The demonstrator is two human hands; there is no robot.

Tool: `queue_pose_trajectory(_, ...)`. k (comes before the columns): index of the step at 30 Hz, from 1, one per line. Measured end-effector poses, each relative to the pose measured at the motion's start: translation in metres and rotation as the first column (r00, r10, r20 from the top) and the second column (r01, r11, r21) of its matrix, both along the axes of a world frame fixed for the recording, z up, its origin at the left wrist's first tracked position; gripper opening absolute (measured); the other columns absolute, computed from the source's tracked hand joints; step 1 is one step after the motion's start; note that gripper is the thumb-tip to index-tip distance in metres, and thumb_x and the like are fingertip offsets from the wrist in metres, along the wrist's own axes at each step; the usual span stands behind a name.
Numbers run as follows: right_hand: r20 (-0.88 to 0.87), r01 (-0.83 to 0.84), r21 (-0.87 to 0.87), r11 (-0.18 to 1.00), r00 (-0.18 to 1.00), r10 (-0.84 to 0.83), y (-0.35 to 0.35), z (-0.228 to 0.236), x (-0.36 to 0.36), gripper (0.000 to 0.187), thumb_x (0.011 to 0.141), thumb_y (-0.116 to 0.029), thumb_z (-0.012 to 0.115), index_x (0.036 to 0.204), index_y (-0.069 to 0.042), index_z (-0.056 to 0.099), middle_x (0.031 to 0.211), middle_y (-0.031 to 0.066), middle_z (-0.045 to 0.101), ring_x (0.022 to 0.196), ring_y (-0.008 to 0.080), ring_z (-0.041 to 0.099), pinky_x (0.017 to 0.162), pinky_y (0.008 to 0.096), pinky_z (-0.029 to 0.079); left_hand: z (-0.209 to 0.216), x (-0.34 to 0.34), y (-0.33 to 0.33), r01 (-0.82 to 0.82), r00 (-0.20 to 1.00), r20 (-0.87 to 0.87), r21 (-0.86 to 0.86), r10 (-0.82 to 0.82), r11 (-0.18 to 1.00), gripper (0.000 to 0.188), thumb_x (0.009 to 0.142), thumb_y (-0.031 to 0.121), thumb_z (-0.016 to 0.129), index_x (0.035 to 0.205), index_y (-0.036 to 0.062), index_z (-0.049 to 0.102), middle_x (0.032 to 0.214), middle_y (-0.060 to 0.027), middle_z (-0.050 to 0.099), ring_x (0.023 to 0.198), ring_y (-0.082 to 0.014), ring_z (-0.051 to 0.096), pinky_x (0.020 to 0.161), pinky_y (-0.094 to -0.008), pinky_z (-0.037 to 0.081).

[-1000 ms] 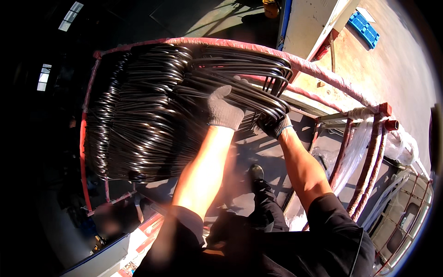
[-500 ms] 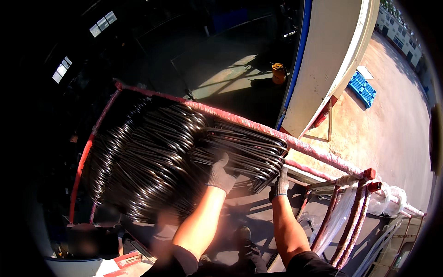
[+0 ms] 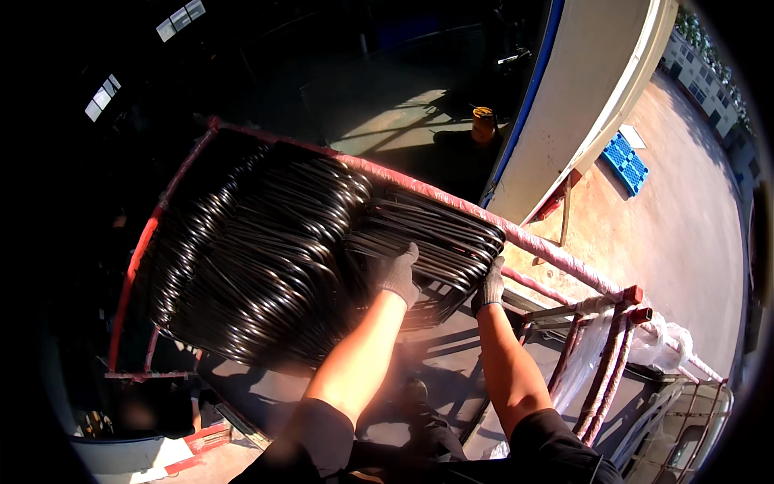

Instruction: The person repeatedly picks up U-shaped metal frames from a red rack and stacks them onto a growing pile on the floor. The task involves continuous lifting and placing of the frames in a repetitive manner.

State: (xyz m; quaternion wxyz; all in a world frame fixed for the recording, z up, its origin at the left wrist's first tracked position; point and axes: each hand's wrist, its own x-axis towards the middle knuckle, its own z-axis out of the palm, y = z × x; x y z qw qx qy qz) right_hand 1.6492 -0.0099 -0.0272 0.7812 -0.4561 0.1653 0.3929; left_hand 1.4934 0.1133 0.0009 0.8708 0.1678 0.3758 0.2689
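Note:
Black bent metal rods, hooped at their ends, lie stacked in several rows [image 3: 266, 250] inside a red-railed frame. At the right end of the stack sits a smaller bundle of the same rods [image 3: 431, 234]. My left hand [image 3: 399, 278], in a grey glove, grips the near side of this bundle, thumb up, its fingers partly hidden. Around the bundle's right, curved end my right hand [image 3: 489, 286] is closed, gloved too, with its thumb pointing up. The bundle lies against the far rail, between both hands.
The film-wrapped red rail [image 3: 435, 194] runs along the far side. To the right stand red posts [image 3: 609, 363] with loose clear plastic film [image 3: 580, 355]. A yellow bucket [image 3: 483, 125] and a blue pallet [image 3: 625, 164] are beyond. At lower left, another person is partly visible.
Both hands have moved slightly up, toward the far rail, with the small bundle. Its rod ends look more evenly lined up now. My view has shifted a little.

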Motion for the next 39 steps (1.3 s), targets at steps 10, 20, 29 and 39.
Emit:
queue_pose_trajectory(10,0.803,0.428,-0.486,0.762,-0.125,0.583,-0.011,0.057,-0.048,0.083,0.097,-0.044,0.074,0.159,0.001,0.043,0.165,0.0278,0.04,0.153,0.0501,0.034,0.129,0.0594,0.022,0.013,-0.014,-0.017,0.067,0.998,-0.024,0.113,-0.065,0.991,0.047,0.11,0.042,0.061,0.143,0.0095,0.063,0.138,-0.0094,0.069,0.125,-0.0267,0.065,0.11,-0.0469,0.05)
queue_pose_trajectory(20,0.331,0.38,-0.657,0.651,-0.63,0.702,0.055,0.059,-0.034,0.091,0.087,-0.036,0.074,0.164,-0.003,0.038,0.167,0.0253,0.04,0.157,0.0444,0.034,0.13,0.066,0.014,-0.016,-0.005,0.026,0.143,0.979,-0.168,0.152,-0.117,0.978,0.061,0.107,0.056,0.06,0.146,0.0094,0.058,0.14,-0.0142,0.065,0.126,-0.031,0.064,0.1,-0.0479,0.055)
queue_pose_trajectory(29,0.309,0.429,-0.657,0.62,-0.597,0.741,0.066,0.048,-0.034,0.088,0.092,-0.04,0.067,0.165,-0.003,0.035,0.166,0.0262,0.041,0.157,0.0434,0.035,0.13,0.0642,0.015,-0.02,-0.031,0.003,0.124,0.878,-0.478,0.187,-0.021,0.975,0.049,0.1,0.05,0.076,0.13,0.0126,0.067,0.113,-0.0059,0.072,0.099,-0.0226,0.069,0.085,-0.0432,0.058)
queue_pose_trajectory(39,0.23,0.492,-0.614,0.617,-0.636,0.736,0.055,0.057,-0.07,0.084,0.091,-0.03,0.07,0.164,-0.005,0.037,0.164,0.0263,0.042,0.155,0.0457,0.036,0.13,0.0595,0.021,-0.005,-0.162,-0.103,0.045,0.911,-0.411,0.199,0.042,0.979,0.028,0.1,0.025,0.075,0.123,0.008,0.074,0.116,-0.004,0.073,0.109,-0.0168,0.064,0.098,-0.038,0.051)
